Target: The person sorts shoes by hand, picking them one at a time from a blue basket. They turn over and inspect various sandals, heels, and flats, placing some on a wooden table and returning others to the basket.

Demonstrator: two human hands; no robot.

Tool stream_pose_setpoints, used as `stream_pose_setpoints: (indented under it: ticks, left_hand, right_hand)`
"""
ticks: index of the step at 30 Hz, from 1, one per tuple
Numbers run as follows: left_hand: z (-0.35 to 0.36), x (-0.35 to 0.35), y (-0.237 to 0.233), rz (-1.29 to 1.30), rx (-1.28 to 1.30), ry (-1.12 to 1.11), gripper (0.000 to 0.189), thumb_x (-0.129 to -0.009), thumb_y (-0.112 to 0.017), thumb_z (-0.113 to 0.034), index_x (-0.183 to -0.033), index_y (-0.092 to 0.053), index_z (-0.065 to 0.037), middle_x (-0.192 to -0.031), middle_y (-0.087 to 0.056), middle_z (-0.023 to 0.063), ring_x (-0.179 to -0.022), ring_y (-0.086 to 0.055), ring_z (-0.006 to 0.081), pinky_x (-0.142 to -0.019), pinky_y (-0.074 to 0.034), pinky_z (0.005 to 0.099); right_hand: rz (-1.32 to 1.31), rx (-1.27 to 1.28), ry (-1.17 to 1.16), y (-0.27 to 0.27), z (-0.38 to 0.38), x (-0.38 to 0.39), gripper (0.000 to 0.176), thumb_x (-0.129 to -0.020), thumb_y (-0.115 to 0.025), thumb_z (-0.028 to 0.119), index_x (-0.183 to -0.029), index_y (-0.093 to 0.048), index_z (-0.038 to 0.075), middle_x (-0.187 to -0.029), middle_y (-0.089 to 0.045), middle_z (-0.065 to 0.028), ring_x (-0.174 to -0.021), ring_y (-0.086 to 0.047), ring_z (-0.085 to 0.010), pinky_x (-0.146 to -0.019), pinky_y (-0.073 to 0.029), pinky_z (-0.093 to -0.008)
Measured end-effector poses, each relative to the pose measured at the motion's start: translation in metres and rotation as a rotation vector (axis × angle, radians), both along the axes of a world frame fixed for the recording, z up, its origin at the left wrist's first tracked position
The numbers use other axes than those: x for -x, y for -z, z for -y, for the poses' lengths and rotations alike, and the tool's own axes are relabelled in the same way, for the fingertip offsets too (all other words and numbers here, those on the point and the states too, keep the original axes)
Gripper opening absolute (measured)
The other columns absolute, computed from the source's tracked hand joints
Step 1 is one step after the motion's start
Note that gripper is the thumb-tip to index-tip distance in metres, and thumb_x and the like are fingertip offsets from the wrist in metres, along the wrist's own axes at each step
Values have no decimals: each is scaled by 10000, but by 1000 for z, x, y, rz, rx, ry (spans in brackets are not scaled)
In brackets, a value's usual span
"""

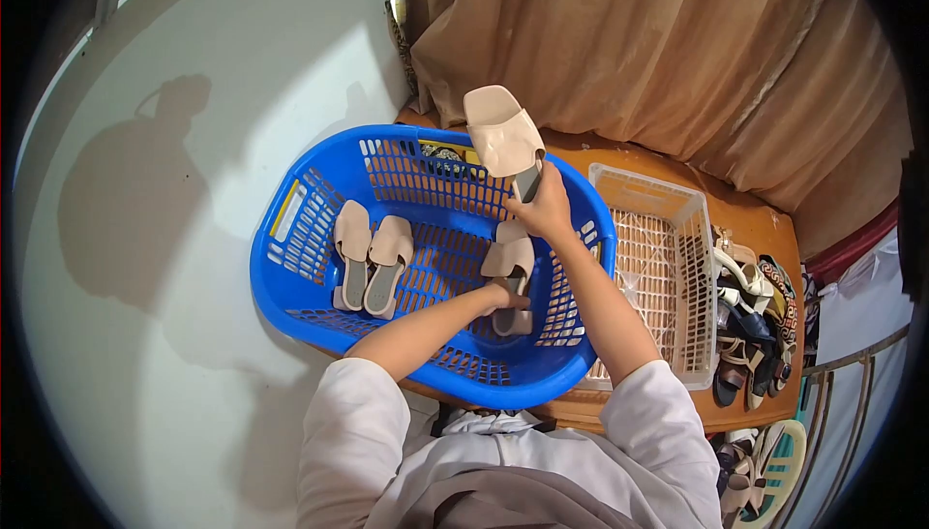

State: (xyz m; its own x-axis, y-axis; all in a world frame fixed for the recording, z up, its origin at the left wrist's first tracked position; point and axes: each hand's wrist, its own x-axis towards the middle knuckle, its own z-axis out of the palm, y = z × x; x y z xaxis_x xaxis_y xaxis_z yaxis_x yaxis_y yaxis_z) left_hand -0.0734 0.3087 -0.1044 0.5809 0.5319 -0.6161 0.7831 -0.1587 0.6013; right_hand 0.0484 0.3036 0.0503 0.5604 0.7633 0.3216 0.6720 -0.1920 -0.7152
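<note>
A large blue basket (433, 381) stands on the wooden table. My right hand (545, 204) is closed round the heel part of a beige sandal (504, 132), raised over the basket's far rim with its toe pointing away. Inside the basket at the right, my left hand (503, 295) is wrapped round the middle of another beige sandal (508, 251), whose toe and heel both show. A pair of beige sandals (389, 241) with grey insoles lies side by side in the basket's left part, touching neither hand.
Right of the basket is a white crate (697, 282) with perforated sides. Beyond it lie several shoes (753, 321) in a heap, with more on a pale green chair (780, 476). A brown curtain (619, 45) hangs behind the table (571, 149); a white wall (232, 35) is at the left.
</note>
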Motion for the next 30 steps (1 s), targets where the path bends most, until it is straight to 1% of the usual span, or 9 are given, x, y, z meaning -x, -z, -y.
stream_pose_setpoints:
  ticks: [3,6,9,11,13,14,15,20,30]
  left_hand:
    - [-23,5,28,185,144,-24,339,-639,-679,-202,-894,-564,-10,-858,-582,123,-648,-537,179,-521,-440,339]
    - [-70,20,-25,103,588,42,108,-634,-524,-122,-552,-468,-79,-687,-561,97,-490,-446,179,-460,-389,322]
    - [-111,42,-48,217,740,-52,121,-572,-460,-60,-668,-530,-38,-638,-518,91,-497,-463,174,-477,-388,295]
    - [-108,67,-124,155,789,-11,168,-580,-454,-66,-707,-555,-19,-674,-532,90,-504,-480,166,-490,-412,273]
    - [-121,91,-135,225,660,-30,253,-627,-455,-86,-816,-591,12,-719,-554,100,-517,-509,165,-498,-445,258]
    - [-113,103,-159,133,583,-283,328,-664,-463,-106,-937,-595,22,-740,-575,93,-520,-528,162,-489,-465,258]
    - [-140,114,-122,210,757,-269,372,-711,-518,-134,-1034,-570,43,-792,-625,165,-617,-619,219,-574,-532,330]
    - [-115,136,-153,566,824,-370,561,-849,-524,-427,-1229,-466,-19,-1071,-602,166,-874,-635,225,-735,-539,338]
    - [-77,118,-148,594,689,-208,1015,-678,-530,-738,-1362,-272,-34,-1323,-393,183,-1209,-424,233,-951,-419,337]
  right_hand:
    - [23,-27,33,9,-3,-8,691,-543,-715,245,-1121,-426,1,-1071,-469,-194,-998,-479,-358,-838,-419,-422]
    - [-2,-56,4,10,-3,-14,708,-547,-707,258,-1143,-423,2,-1088,-445,-167,-1031,-437,-353,-850,-388,-445]
    - [68,-113,-57,3,3,-12,754,-541,-706,255,-1190,-409,14,-1093,-444,-143,-1034,-413,-347,-884,-338,-442]
    - [181,-167,-125,1,6,-13,793,-527,-709,233,-1225,-392,27,-1096,-437,-126,-1026,-401,-343,-910,-301,-433]
    - [183,-355,-233,7,4,-12,648,-545,-731,180,-1144,-504,83,-1011,-467,-94,-985,-414,-306,-927,-275,-422]
    - [242,-375,-282,-1,7,-9,590,-552,-742,175,-1100,-538,96,-970,-472,-84,-977,-419,-291,-937,-272,-427]
    - [301,-397,-332,-12,9,-3,533,-560,-753,170,-1057,-572,109,-929,-478,-73,-969,-423,-275,-946,-268,-432]
    - [381,-338,-533,-34,10,30,400,-596,-713,151,-983,-628,204,-925,-523,-30,-1056,-447,-261,-1062,-123,-544]
    - [588,-161,-502,-35,15,46,359,-727,-561,180,-1046,-646,322,-991,-534,-13,-1151,-418,-228,-1071,-101,-557]
